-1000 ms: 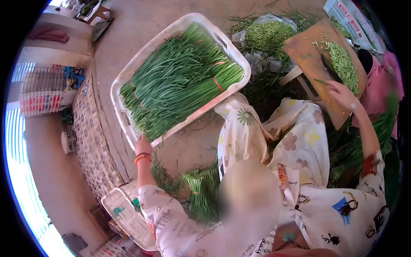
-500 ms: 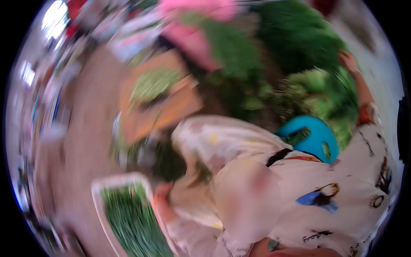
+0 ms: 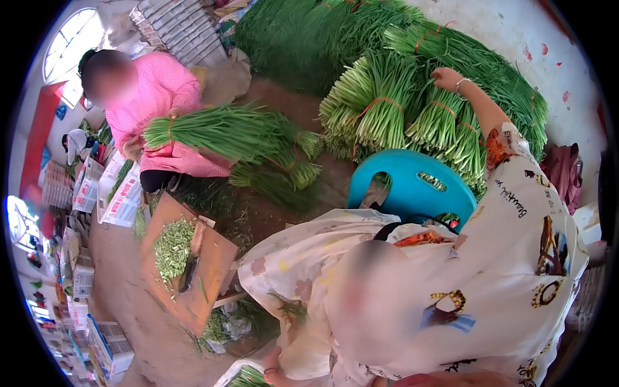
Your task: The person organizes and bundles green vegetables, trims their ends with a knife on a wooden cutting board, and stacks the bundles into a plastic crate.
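Tied bundles of long green stalks (image 3: 387, 116) lie stacked near the wall, with pale cut ends towards me and orange bands around them. My right hand (image 3: 446, 79) reaches over the stack, its curled fingers closed on the leafy part of a banded bundle (image 3: 433, 122). At the bottom edge, my left hand (image 3: 273, 362) is beside the rim of a white crate (image 3: 233, 373) holding green stalks. The fingers of that hand are mostly hidden. A blue-green plastic chair (image 3: 412, 169) stands between my body and the stack.
A person in pink (image 3: 164, 80) holds a large banded bundle (image 3: 213, 132). Chopped pieces and a dark knife (image 3: 189, 273) lie on a wooden board (image 3: 216, 258). More bundles (image 3: 274, 177) lie on the floor. White crates (image 3: 106, 345) stand at the left.
My view has swung right, away from the crate, to the stack. My right hand has moved from the board to a bundle and closed on it. The crate is now mostly out of view.
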Motion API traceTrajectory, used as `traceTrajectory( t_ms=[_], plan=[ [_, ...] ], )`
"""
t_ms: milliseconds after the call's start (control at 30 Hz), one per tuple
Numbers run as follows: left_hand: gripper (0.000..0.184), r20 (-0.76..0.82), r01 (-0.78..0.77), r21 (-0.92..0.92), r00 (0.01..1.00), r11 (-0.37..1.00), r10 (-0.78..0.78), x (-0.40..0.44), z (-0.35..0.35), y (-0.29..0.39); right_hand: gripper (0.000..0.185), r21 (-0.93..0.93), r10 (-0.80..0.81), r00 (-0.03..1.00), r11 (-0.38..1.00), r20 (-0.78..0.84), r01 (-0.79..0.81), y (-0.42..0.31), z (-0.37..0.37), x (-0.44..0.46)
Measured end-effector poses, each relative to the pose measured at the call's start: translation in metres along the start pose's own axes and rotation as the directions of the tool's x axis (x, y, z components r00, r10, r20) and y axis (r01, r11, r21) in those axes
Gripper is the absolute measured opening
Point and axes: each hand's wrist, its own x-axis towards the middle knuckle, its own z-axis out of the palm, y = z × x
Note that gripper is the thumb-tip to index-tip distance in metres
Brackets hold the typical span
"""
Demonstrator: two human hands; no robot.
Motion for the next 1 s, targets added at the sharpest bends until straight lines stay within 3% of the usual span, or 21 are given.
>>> traceTrajectory(
  t_ms=[100, 133, 167, 233, 367, 467, 500, 533, 567, 633, 700, 767, 833, 867, 900, 967, 1000],
  plan=[
    [0.025, -0.145, -0.083, 0.027, 0.986, 0.996, 0.086, -0.011, -0.005, 0.019, 0.033, -0.058, -0.024, 0.990, 0.998, 0.140, 0.032, -0.011, 0.021, 0.020],
    [0.025, -0.219, -0.122, 0.052, 0.967, 0.991, 0.130, -0.012, -0.009, 0.027, 0.037, 0.135, 0.154, 0.959, 0.972, 0.240, -0.190, -0.027, 0.026, 0.022],
    [0.025, -0.207, -0.097, 0.027, 0.973, 0.995, 0.101, -0.013, -0.007, 0.023, 0.043, 0.295, 0.299, 0.880, 0.860, 0.370, -0.416, -0.052, 0.034, 0.019],
    [0.024, -0.139, 0.015, -0.058, 0.990, 0.998, -0.023, -0.009, 0.004, 0.008, 0.058, 0.207, 0.409, 0.777, 0.807, 0.478, -0.552, -0.098, 0.044, 0.010],
    [0.024, 0.011, 0.333, -0.342, 0.936, 0.879, -0.351, -0.008, 0.034, -0.022, 0.077, 0.364, 0.425, 0.815, 0.742, 0.394, -0.563, -0.098, 0.100, 0.015],
    [0.023, 0.076, 0.462, -0.509, 0.865, 0.726, -0.497, -0.002, 0.055, -0.054, 0.094, 0.553, 0.573, 0.740, 0.511, 0.352, -0.658, -0.101, 0.117, 0.012],
    [0.023, 0.097, 0.489, -0.544, 0.844, 0.682, -0.528, 0.001, 0.060, -0.062, 0.094, 0.548, 0.575, 0.738, 0.512, 0.354, -0.661, -0.104, 0.115, 0.004],
    [0.023, 0.115, 0.509, -0.574, 0.826, 0.642, -0.553, 0.004, 0.064, -0.070, 0.095, 0.782, 0.561, 0.717, 0.183, 0.415, -0.596, -0.109, 0.110, -0.010],
    [0.023, 0.132, 0.527, -0.589, 0.811, 0.613, -0.570, 0.005, 0.068, -0.076, 0.097, 0.878, 0.527, 0.710, -0.183, 0.467, -0.442, -0.110, 0.106, -0.018],
    [0.023, 0.155, 0.553, -0.604, 0.788, 0.575, -0.595, 0.008, 0.070, -0.079, 0.089, 0.869, 0.583, 0.648, -0.262, 0.489, -0.420, -0.084, 0.131, -0.003],
    [0.023, 0.151, 0.543, -0.591, 0.801, 0.596, -0.580, 0.010, 0.067, -0.069, 0.078, 0.748, 0.501, 0.559, -0.499, 0.661, -0.438, -0.074, 0.132, 0.006],
    [0.023, 0.149, 0.538, -0.586, 0.806, 0.605, -0.572, 0.011, 0.069, -0.060, 0.068, 0.747, 0.533, 0.524, -0.505, 0.664, -0.434, -0.076, 0.137, 0.016],
    [0.024, 0.145, 0.532, -0.582, 0.813, 0.616, -0.565, 0.010, 0.069, -0.054, 0.083, 0.795, 0.295, 0.753, -0.043, 0.589, -0.605, -0.095, 0.128, 0.012],
    [0.024, 0.140, 0.528, -0.582, 0.814, 0.619, -0.564, 0.008, 0.069, -0.051, 0.067, 0.802, 0.559, 0.676, 0.030, 0.481, -0.596, -0.114, 0.128, 0.009],
    [0.024, 0.138, 0.527, -0.587, 0.814, 0.615, -0.565, 0.007, 0.072, -0.049, 0.067, 0.805, 0.549, 0.685, 0.037, 0.479, -0.592, -0.116, 0.130, 0.013],
    [0.025, 0.138, 0.528, -0.592, 0.811, 0.609, -0.569, 0.000, 0.077, -0.049, 0.051, 0.815, 0.271, 0.791, -0.384, 0.548, -0.434, -0.119, 0.141, 0.013],
    [0.025, 0.135, 0.524, -0.597, 0.812, 0.608, -0.567, -0.001, 0.079, -0.050, 0.043, 0.762, 0.305, 0.737, -0.494, 0.603, -0.419, -0.129, 0.132, 0.011]
  ],
)
